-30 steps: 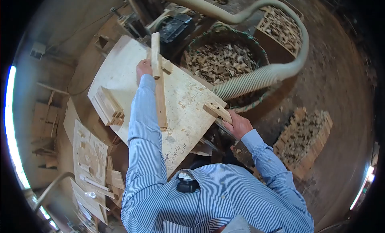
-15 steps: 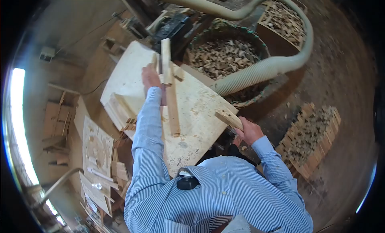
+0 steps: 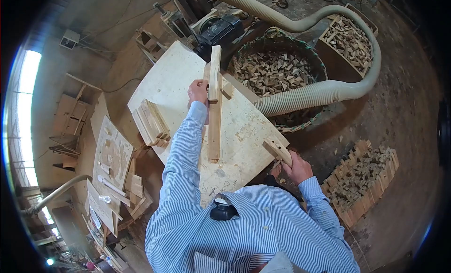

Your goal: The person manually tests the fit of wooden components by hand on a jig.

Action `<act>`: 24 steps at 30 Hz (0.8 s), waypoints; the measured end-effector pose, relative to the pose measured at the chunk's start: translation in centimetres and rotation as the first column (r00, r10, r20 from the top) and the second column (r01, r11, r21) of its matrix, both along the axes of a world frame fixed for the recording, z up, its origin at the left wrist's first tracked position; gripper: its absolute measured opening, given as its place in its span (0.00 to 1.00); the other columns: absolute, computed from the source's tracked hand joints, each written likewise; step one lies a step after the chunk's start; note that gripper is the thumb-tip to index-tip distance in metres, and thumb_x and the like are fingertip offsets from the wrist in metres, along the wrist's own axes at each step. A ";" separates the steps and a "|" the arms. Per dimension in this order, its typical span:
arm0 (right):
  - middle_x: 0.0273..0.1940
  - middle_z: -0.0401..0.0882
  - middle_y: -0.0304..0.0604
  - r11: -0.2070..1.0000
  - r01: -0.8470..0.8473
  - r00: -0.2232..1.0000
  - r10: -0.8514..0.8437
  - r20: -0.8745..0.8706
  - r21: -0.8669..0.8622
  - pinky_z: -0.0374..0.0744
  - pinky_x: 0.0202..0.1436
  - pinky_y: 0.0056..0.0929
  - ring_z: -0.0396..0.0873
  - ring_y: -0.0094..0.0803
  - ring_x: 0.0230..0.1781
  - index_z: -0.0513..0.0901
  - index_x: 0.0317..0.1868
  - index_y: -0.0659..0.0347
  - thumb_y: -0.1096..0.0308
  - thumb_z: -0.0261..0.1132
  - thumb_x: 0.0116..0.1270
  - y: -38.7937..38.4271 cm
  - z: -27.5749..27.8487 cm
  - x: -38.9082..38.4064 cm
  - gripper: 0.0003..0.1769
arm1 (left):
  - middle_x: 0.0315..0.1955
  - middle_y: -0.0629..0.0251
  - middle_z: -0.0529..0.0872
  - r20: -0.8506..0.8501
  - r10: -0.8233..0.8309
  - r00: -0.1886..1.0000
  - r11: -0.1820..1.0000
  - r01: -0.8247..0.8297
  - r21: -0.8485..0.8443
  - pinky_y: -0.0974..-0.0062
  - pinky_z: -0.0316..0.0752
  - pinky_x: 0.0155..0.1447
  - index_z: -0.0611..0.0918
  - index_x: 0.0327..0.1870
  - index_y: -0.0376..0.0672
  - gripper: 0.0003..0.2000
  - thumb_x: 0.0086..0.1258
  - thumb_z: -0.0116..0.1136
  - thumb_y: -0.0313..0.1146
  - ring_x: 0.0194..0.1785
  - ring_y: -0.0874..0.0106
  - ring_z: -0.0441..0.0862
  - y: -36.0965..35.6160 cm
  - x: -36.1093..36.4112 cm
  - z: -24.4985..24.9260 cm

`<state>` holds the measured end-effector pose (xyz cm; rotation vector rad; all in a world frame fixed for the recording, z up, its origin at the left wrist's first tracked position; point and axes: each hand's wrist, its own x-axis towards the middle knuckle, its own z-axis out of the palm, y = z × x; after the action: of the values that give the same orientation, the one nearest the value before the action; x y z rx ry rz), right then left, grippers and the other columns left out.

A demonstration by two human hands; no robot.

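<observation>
My left hand (image 3: pixel 198 92) reaches far across a pale plywood table (image 3: pixel 174 80) and grips a short upright wood strip (image 3: pixel 215 72) at the table's far side. A longer wood strip (image 3: pixel 214 130) lies flat on the table beside my left forearm. My right hand (image 3: pixel 295 168) is at the table's near right corner, closed on a small wood block (image 3: pixel 277 149) that rests against the table edge. Both sleeves are blue striped.
A stack of wood strips (image 3: pixel 151 122) lies on the table's left part. A round basket of wood offcuts (image 3: pixel 275 71) and a thick dust hose (image 3: pixel 324 92) sit behind the table. Stacked blocks (image 3: pixel 359 176) stand on the floor at right. Cut boards (image 3: pixel 112 165) lie at left.
The camera view has shifted, so the table sits further right and lower. Both hands keep their grips; the right hand with its block has dropped slightly along the table corner.
</observation>
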<state>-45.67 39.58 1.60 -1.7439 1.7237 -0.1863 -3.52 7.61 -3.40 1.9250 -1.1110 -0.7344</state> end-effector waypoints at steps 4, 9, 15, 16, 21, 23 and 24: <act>0.54 0.90 0.59 1.000 0.001 1.000 -0.001 0.007 -0.002 0.88 0.53 0.53 0.90 0.59 0.48 0.73 0.75 0.53 0.51 0.70 0.74 0.3 0.1 0.2 0.34 | 0.42 0.51 0.94 0.098 0.037 0.995 0.999 -0.033 -0.041 0.59 0.84 0.57 0.92 0.49 0.38 0.16 0.72 0.70 0.43 0.49 0.56 0.91 -1.6 -0.5 0.0; 0.52 0.90 0.60 1.000 0.004 1.000 -0.004 0.009 0.001 0.88 0.52 0.53 0.90 0.60 0.47 0.73 0.73 0.55 0.52 0.70 0.74 0.3 -0.5 0.2 0.32 | 0.33 0.58 0.93 0.081 0.090 0.993 0.987 -0.078 -0.141 0.71 0.85 0.41 0.93 0.46 0.35 0.12 0.71 0.75 0.36 0.33 0.71 0.90 -4.7 0.3 -2.3; 0.50 0.89 0.62 1.000 -0.002 1.000 0.002 0.027 -0.022 0.88 0.50 0.54 0.89 0.61 0.46 0.74 0.72 0.56 0.53 0.70 0.74 -0.2 -0.4 0.5 0.31 | 0.34 0.57 0.94 0.115 0.123 0.986 0.988 -0.111 -0.104 0.68 0.85 0.43 0.93 0.46 0.37 0.12 0.69 0.76 0.37 0.35 0.68 0.90 -5.3 -0.2 -1.2; 0.50 0.89 0.62 1.000 -0.005 1.000 0.005 0.022 -0.016 0.87 0.50 0.54 0.89 0.61 0.46 0.74 0.72 0.56 0.53 0.70 0.74 -0.5 -0.5 0.5 0.32 | 0.34 0.56 0.94 0.150 0.126 0.981 0.987 -0.109 -0.118 0.67 0.85 0.45 0.93 0.45 0.37 0.13 0.69 0.76 0.37 0.36 0.68 0.91 -5.6 -0.3 -1.1; 0.50 0.89 0.63 0.998 -0.011 1.000 0.012 0.024 -0.054 0.87 0.50 0.55 0.89 0.62 0.46 0.74 0.72 0.58 0.53 0.69 0.75 -2.0 -0.4 1.8 0.31 | 0.38 0.54 0.95 0.187 0.129 0.974 0.990 -0.117 -0.074 0.63 0.85 0.51 0.93 0.43 0.39 0.13 0.70 0.75 0.40 0.42 0.63 0.92 -7.2 0.5 0.1; 0.50 0.89 0.63 0.999 -0.011 1.000 0.012 0.018 -0.051 0.87 0.50 0.55 0.89 0.62 0.46 0.74 0.72 0.58 0.53 0.69 0.75 -3.1 -0.3 2.3 0.31 | 0.42 0.53 0.95 0.211 0.121 0.970 0.992 -0.122 -0.007 0.62 0.84 0.56 0.93 0.42 0.41 0.12 0.71 0.74 0.42 0.47 0.60 0.92 -7.8 0.7 0.8; 0.50 0.89 0.63 0.998 -0.013 1.000 0.014 0.017 -0.054 0.87 0.50 0.55 0.89 0.62 0.46 0.74 0.72 0.58 0.53 0.69 0.76 -3.6 -0.3 2.7 0.31 | 0.42 0.53 0.95 0.207 0.128 0.970 0.992 -0.130 -0.006 0.62 0.84 0.56 0.93 0.42 0.41 0.12 0.71 0.74 0.42 0.47 0.60 0.92 -8.3 1.1 0.8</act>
<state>-43.00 36.03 1.30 -1.7868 1.7081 -0.2431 -2.44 -0.65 -2.57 2.0945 -1.0947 -0.4758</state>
